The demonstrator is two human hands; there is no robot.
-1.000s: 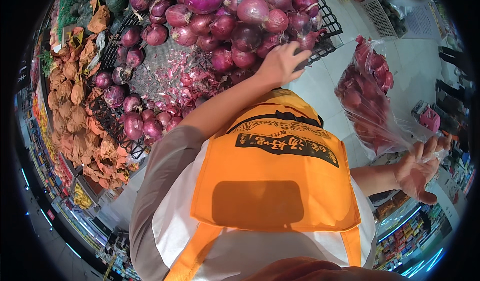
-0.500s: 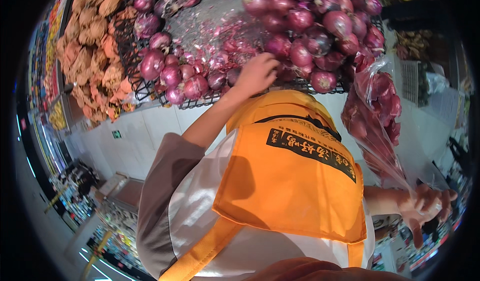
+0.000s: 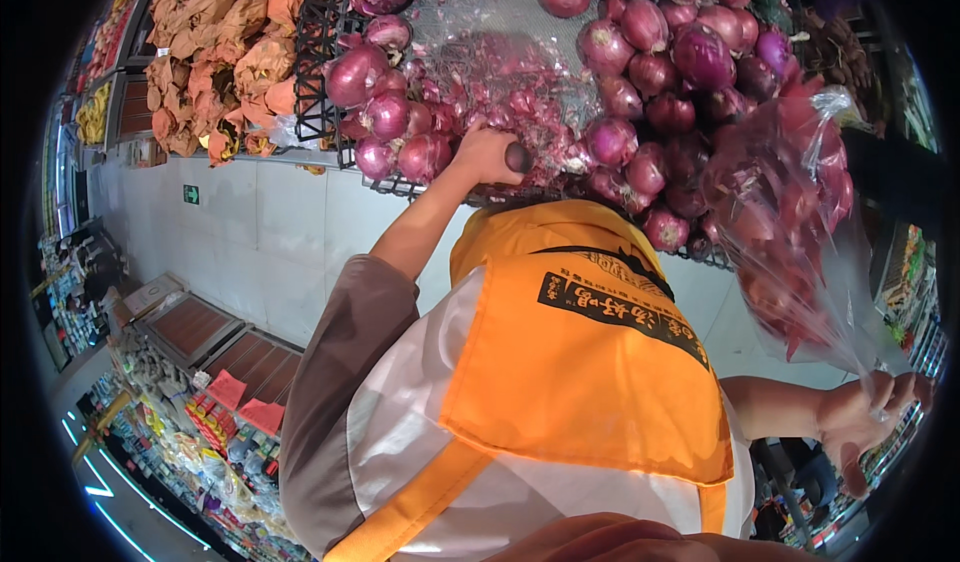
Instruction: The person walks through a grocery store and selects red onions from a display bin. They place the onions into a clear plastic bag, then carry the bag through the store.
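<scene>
My left hand [image 3: 487, 158] is closed around a small, dark purple onion [image 3: 517, 158] at the near edge of a black crate. Loose skins [image 3: 520, 92] are scattered just past its fingers, and whole red onions [image 3: 388, 114] lie to its left. Out at the right, my right hand [image 3: 866, 417] grips the gathered end of a clear plastic bag [image 3: 868, 292]. Dark red onion skins [image 3: 765, 262] fill the bag, which leans against the crate's right side. More red onions [image 3: 660, 112] are heaped between the two hands, toward the far right of the crate.
Orange-brown, papery-wrapped produce [image 3: 225, 52] is piled left of the black crate wall [image 3: 318, 52]. A pale panel [image 3: 290, 207] runs below the crate. Shelves with packaged goods [image 3: 190, 412] stand at the lower left. An orange apron [image 3: 590, 372] covers my front.
My left hand has closed on a small onion; before, its fingers hung over the crate's edge. The bag has swung closer to the crate, still in my right hand. The whole view has shifted.
</scene>
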